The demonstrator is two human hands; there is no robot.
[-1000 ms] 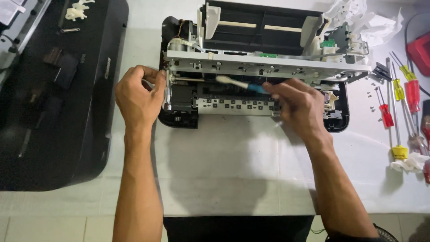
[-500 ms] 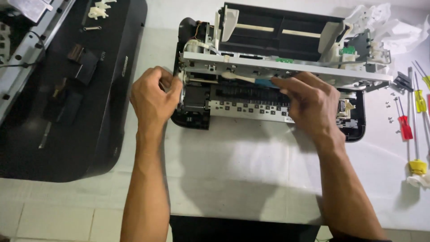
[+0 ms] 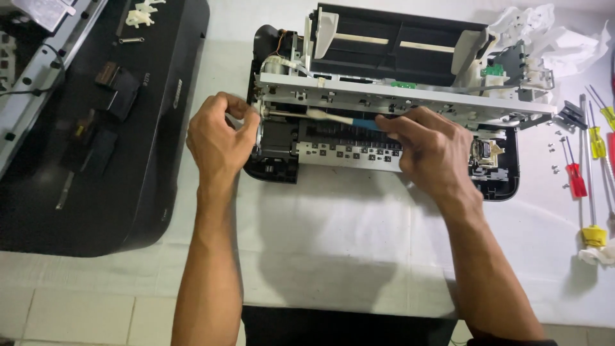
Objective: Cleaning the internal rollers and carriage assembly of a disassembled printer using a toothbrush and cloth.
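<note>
Over the opened black-plastic printer, right hand pinches a slim blue-handled brush; left hand clasps its end.

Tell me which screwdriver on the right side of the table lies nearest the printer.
The red-handled screwdriver. It lies just right of the loose screws, closer to the opened printer than the yellow-handled screwdrivers beyond it.

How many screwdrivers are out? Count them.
3 in full, right of the printer: upper yellow screwdriver, red screwdriver, long yellow screwdriver. Others may be cut off rightward.
</note>
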